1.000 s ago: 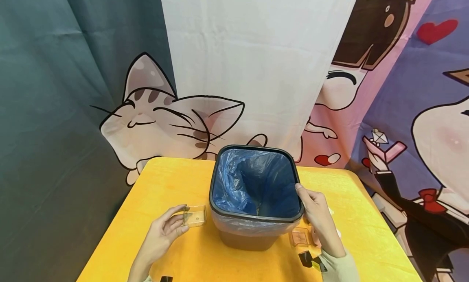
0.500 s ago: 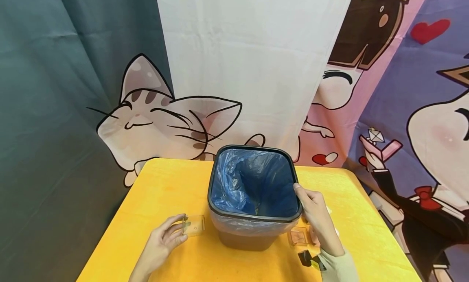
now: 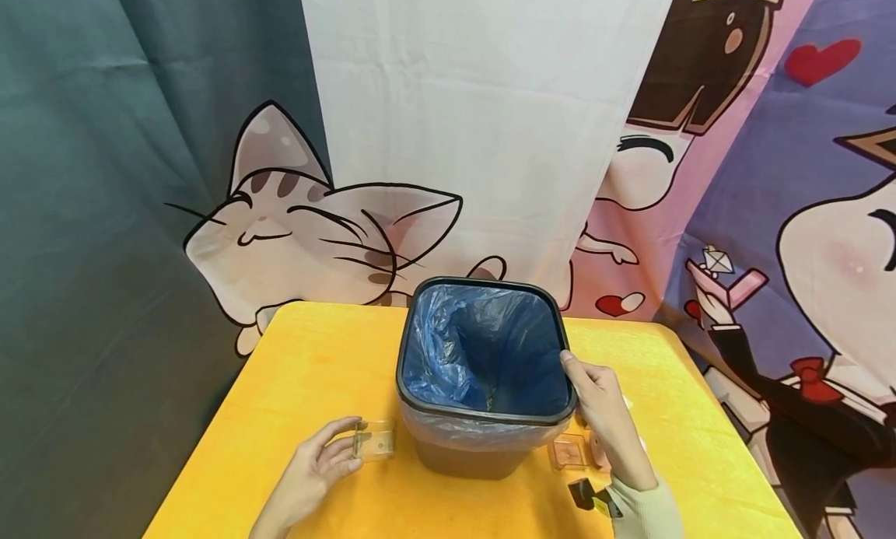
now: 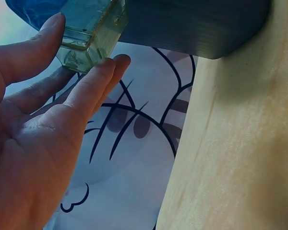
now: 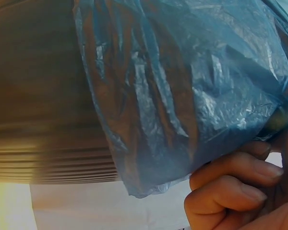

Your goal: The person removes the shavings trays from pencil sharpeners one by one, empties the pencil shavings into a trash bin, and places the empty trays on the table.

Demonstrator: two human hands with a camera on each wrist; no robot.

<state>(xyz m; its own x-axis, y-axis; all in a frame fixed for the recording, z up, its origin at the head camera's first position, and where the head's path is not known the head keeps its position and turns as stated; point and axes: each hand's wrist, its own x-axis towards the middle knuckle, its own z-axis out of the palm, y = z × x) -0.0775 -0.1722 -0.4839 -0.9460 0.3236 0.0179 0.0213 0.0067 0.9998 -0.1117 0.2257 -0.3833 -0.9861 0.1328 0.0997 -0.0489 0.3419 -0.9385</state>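
Note:
My left hand [image 3: 311,469] pinches a small clear plastic box [image 3: 375,441] between thumb and fingertips, just left of the bin. In the left wrist view the thumb and fingertips hold the yellowish see-through box [image 4: 93,40] by one end. A square brown bin [image 3: 465,461] with a black rim stands mid-table, lined with a blue plastic bag [image 3: 448,360]. On the bin's right side my right hand [image 3: 603,403] grips the rim, thumb on top. Curled fingers [image 5: 225,191] show under the rim beside the folded-over bag [image 5: 158,91] in the right wrist view.
The bin stands on a yellow table [image 3: 329,360]. Right of its base lies an orange-tinted clear box [image 3: 569,452], with a pinkish thing [image 3: 599,451] partly hidden by the right wrist. A cartoon-printed curtain [image 3: 483,134] hangs behind the table.
My left hand has come down toward the table with the clear box, staying left of the bin. My right hand keeps its hold on the rim, and the bin stands as before.

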